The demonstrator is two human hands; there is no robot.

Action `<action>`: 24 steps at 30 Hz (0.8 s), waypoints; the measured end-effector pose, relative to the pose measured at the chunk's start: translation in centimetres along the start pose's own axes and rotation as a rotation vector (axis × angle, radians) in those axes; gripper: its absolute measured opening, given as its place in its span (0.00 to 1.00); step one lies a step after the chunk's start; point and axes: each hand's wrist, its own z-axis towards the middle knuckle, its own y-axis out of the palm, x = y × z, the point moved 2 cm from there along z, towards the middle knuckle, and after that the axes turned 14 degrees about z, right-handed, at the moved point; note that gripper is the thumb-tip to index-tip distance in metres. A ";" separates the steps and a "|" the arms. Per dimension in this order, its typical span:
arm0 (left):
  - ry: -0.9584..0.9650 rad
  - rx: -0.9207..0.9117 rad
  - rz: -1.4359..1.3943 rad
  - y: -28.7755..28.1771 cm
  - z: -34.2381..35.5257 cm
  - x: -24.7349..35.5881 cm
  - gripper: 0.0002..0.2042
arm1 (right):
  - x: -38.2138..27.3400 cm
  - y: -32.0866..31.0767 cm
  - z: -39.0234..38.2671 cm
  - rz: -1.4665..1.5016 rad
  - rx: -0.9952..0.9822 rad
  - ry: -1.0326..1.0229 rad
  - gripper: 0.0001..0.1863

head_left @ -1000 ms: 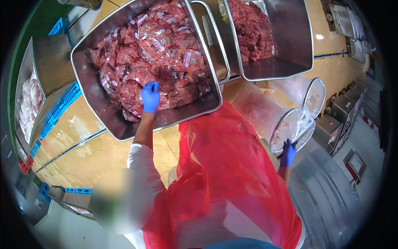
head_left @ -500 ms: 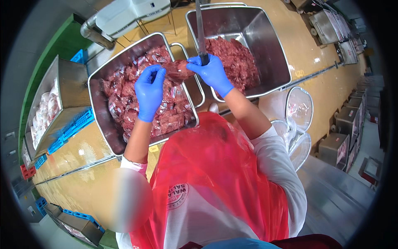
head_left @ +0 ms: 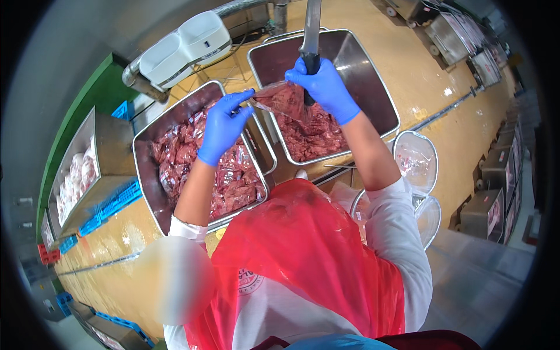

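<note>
In my blue-gloved right hand is a knife with a black handle, its blade pointing up and away. The same hand grips the top of a clear plastic bag of red meat. My blue-gloved left hand pinches the bag's left end between thumb and fingers; part of that hold is hard to see. Below the left hand stands a metal tub filled with bagged meat. Under the hanging bag, a second metal tub holds loose, unwrapped red meat.
Clear round-rimmed bins or bags stand at my right. A metal bin with pale wrapped pieces stands at left beside blue crates. White basins are at the back. Metal carts line the far right.
Both hands have shifted right with the bag, which now hangs over the loose-meat tub. The knife has moved right with my right hand. The view has tilted slightly.
</note>
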 end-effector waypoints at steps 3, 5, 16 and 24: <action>0.140 -0.034 0.094 0.6 4.3 3.7 0.19 | -3.7 -4.1 -0.2 -0.024 -0.010 -0.010 0.14; 0.207 -0.011 0.084 1.8 6.1 7.2 0.13 | -5.3 -6.5 -0.5 -0.041 -0.010 -0.078 0.15; 0.153 -0.308 0.180 10.6 10.1 10.6 0.10 | -5.2 -17.3 -12.9 -1.074 0.597 0.216 0.27; 0.241 -0.286 0.353 10.4 8.3 7.2 0.07 | 1.4 -11.0 -23.1 -1.151 0.448 0.358 0.24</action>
